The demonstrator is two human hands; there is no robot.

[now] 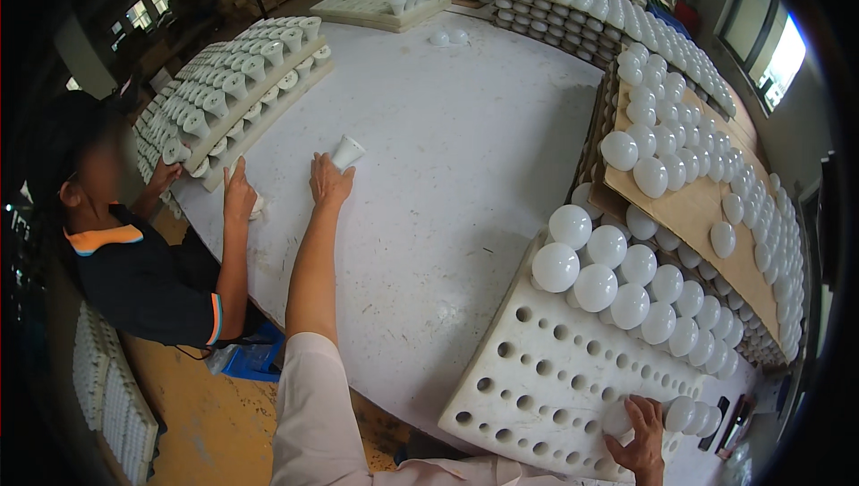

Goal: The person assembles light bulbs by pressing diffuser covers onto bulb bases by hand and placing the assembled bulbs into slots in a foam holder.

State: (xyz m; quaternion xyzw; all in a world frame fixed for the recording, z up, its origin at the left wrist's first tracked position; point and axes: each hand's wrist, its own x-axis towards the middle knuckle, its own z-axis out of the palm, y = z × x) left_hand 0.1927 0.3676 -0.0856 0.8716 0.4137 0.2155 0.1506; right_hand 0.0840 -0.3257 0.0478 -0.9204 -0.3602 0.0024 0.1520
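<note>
My left hand point(330, 180) reaches over the white table with its fingers closed around the narrow end of a white cone-shaped bulb housing point(349, 152). At the lower right, my right hand point(642, 437) has its fingers curled on a white round bulb cover point(616, 418). That cover is at the near edge of a thick white foam tray point(528, 379) with rows of round holes, many of them bare. Several more round covers point(598, 287) fill the tray's far rows, and a short row of covers point(680, 414) stands just right of my right hand.
A co-worker point(134, 262) sits at the left, hands near stacked trays of bulb housings point(234, 83). Cardboard point(667, 191) bearing many round covers lies at the right. More cover stacks point(573, 3), a foam board point(376, 4) and two loose covers point(449, 38) are at the back.
</note>
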